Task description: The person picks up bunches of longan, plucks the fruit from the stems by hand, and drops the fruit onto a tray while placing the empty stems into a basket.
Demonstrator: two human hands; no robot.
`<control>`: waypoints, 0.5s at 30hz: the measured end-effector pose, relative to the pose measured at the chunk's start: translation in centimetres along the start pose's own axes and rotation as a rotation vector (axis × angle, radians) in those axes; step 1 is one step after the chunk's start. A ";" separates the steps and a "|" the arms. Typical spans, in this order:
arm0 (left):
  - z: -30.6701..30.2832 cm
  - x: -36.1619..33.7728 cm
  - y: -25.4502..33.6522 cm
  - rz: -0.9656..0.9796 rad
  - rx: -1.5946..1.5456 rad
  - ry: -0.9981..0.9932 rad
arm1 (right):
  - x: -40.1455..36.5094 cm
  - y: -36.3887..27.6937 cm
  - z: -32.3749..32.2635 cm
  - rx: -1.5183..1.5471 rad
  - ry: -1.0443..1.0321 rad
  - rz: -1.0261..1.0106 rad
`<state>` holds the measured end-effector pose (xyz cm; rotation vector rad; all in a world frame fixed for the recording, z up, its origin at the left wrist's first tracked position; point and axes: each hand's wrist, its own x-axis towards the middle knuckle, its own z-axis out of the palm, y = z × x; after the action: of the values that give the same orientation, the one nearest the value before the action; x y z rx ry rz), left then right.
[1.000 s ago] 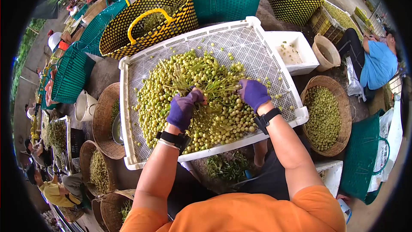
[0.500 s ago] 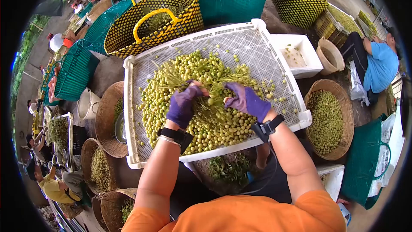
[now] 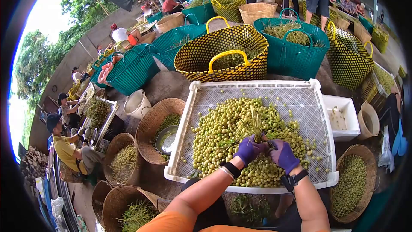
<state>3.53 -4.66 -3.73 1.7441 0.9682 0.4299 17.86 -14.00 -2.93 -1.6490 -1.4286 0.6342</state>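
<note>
Head view: L hand (image 3: 249, 149) & R hand (image 3: 285, 154) now closer tog.; 2-hand ctrl likely.
L fingers: clamped on stem bunch (image 3: 256, 125), tips toward 12 o'clock.
R fingers: curled, adj. bunch; grip unclear.
Fruit (image 3: 214, 141): on tray (image 3: 274, 84), mostly 9-12 o'clock.

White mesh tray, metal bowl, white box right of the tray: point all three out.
White mesh tray (image 3: 279, 84): head camera view, on its far rim.
Metal bowl (image 3: 160, 138): head camera view, on its inner left wall.
White box (image 3: 346, 134): head camera view, on its near wall.
</note>
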 end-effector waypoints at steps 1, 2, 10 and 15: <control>1.7 2.7 -4.9 0.071 -0.223 0.005 | 0.0 0.2 0.0 -0.006 0.000 -0.003; 2.7 4.2 -7.5 0.142 -0.446 0.010 | 0.0 0.8 0.2 -0.031 0.028 -0.020; 0.3 -0.1 0.5 0.220 -0.050 0.070 | 0.4 2.0 -0.4 0.057 -0.128 0.209; 1.6 3.5 -5.2 0.020 -0.866 -0.238 | 0.5 0.8 -1.9 -0.239 -0.084 -0.057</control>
<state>4.66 -2.26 -9.59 0.9828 0.4718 0.5368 19.88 -14.04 -2.54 -1.7749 -1.6594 0.5216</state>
